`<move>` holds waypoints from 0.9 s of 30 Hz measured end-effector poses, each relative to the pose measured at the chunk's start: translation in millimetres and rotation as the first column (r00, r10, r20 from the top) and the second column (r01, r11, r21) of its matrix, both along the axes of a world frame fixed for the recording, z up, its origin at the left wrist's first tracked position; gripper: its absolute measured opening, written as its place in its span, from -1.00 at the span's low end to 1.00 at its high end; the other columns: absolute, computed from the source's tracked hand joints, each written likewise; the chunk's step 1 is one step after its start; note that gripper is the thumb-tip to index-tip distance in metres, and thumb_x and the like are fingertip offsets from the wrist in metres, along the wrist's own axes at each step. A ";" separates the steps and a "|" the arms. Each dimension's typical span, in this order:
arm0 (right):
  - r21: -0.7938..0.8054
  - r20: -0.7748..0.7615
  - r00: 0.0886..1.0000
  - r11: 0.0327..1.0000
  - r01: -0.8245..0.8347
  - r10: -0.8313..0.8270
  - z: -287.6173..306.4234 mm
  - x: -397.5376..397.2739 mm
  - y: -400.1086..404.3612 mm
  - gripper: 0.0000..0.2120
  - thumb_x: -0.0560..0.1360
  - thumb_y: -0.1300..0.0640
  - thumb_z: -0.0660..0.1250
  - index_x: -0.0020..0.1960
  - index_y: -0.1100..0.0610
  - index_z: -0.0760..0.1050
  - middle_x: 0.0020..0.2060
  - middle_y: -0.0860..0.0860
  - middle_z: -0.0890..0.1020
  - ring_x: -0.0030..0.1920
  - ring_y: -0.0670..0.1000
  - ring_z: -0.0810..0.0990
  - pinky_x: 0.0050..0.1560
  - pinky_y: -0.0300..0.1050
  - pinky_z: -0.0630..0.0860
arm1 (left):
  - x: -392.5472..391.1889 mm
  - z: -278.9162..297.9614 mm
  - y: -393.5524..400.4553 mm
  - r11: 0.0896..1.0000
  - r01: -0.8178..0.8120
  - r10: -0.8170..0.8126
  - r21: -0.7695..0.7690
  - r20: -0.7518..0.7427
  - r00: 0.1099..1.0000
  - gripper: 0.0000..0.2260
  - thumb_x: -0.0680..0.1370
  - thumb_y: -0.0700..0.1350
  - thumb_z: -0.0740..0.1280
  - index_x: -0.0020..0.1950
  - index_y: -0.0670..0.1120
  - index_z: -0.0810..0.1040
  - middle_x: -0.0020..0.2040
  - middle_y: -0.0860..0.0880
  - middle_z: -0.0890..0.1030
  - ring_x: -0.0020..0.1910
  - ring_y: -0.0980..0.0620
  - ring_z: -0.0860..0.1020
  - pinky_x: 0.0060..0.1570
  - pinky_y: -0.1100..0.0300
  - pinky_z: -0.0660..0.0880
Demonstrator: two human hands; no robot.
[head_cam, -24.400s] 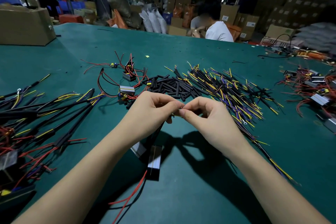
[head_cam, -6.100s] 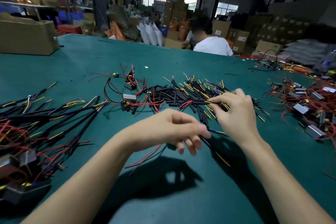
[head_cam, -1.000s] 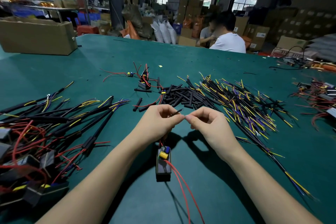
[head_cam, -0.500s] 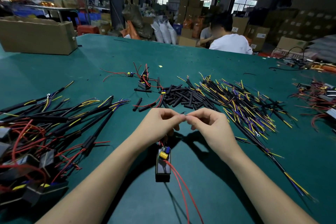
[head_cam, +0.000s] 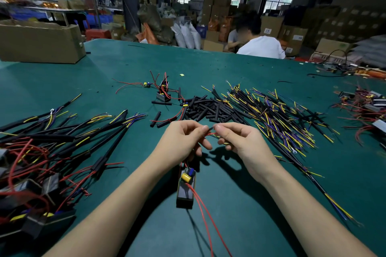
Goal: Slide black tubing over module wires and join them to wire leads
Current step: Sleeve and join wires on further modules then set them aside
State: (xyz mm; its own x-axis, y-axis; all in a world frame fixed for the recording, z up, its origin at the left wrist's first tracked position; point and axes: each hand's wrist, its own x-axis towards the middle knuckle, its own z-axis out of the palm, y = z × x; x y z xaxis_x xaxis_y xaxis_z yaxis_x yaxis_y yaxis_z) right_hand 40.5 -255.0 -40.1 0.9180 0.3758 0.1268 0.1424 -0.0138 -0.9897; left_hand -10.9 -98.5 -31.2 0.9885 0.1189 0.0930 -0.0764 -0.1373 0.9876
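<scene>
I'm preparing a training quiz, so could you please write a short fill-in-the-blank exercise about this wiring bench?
1. The table surface is ____.
2. Both hands pinch a ____ wire between left hand and right hand.
3. The module below the hands carries a ____ capacitor.

Missing words: green; red; yellow

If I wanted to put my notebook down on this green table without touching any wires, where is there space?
Bare green table lies at the far side, between the cardboard box and the loose module. More shows near the right forearm, beside the module under the hands. Crowded: finished assemblies at left, black tubing pieces and wire leads ahead.
</scene>
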 end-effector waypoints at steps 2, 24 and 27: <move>-0.034 0.019 0.999 0.999 -0.025 0.026 0.7 -0.2 -0.9 -0.91 0.48 0.09 0.40 -0.08 0.04 0.68 -0.18 -0.03 0.70 -0.20 -0.10 0.57 -0.12 -0.18 0.40 | 0.0 0.1 0.4 1.000 0.004 -0.004 0.004 -0.010 1.000 -0.83 0.61 -0.15 0.26 -0.12 -0.18 0.54 -0.32 -0.09 0.65 -0.54 0.10 0.47 -0.61 0.32 0.28; -0.510 0.682 0.695 0.830 0.228 0.228 3.9 2.7 -9.1 -0.90 0.49 0.18 0.40 0.00 0.08 0.58 -0.16 -0.13 0.56 -0.20 -0.12 0.53 -0.18 -0.26 0.40 | -3.7 1.1 9.6 0.947 0.066 -0.027 0.313 -0.125 0.992 -0.86 0.52 -0.10 0.39 -0.13 -0.15 0.66 -0.48 0.01 0.58 -0.60 0.14 0.47 -0.51 0.32 0.42; -0.514 0.679 0.687 0.836 0.193 0.259 1.2 4.0 -8.2 -0.94 0.49 0.23 0.39 -0.09 0.10 0.61 -0.20 -0.11 0.58 -0.19 -0.11 0.53 -0.17 -0.28 0.40 | -2.5 -0.4 9.6 0.949 0.065 -0.028 0.308 -0.123 0.992 -0.85 0.53 -0.10 0.38 -0.13 -0.17 0.66 -0.45 0.02 0.59 -0.59 0.14 0.49 -0.52 0.33 0.43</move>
